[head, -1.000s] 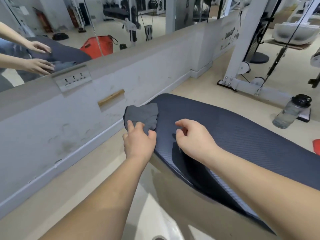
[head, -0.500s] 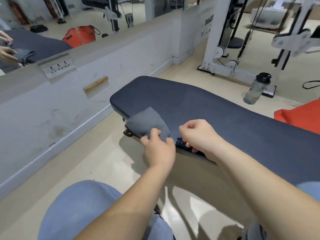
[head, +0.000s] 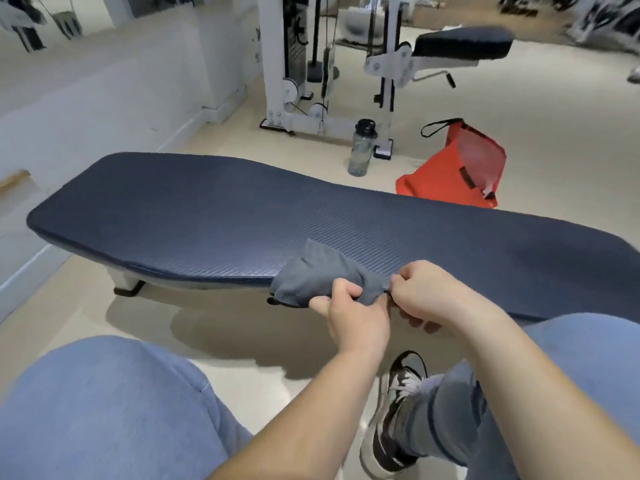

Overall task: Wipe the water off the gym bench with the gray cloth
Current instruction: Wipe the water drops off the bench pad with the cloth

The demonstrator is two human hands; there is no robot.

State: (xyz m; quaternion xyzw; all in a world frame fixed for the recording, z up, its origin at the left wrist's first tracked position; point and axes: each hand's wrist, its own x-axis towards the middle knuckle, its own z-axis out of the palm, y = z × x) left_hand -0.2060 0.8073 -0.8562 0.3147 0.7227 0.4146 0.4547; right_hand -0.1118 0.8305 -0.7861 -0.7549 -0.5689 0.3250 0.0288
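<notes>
A long dark blue ribbed gym bench [head: 214,209] stretches across the view from left to right. The gray cloth [head: 315,275] lies draped over its near edge, partly hanging down. My left hand [head: 353,313] pinches the cloth's lower right part from below the edge. My right hand [head: 429,292] is closed at the bench's near edge, its fingertips touching the cloth's right corner. No water drops are visible on the pad.
A clear water bottle [head: 362,148] stands on the floor behind the bench, by a white cable machine [head: 294,64]. A red bag [head: 453,171] lies to its right. A white wall [head: 86,98] runs along the left. My knees and a shoe [head: 394,410] are below.
The cloth has slid rightward along the near edge, from the bench's left end toward its middle, held in my left hand. My right hand closed in beside it. The view swung right.
</notes>
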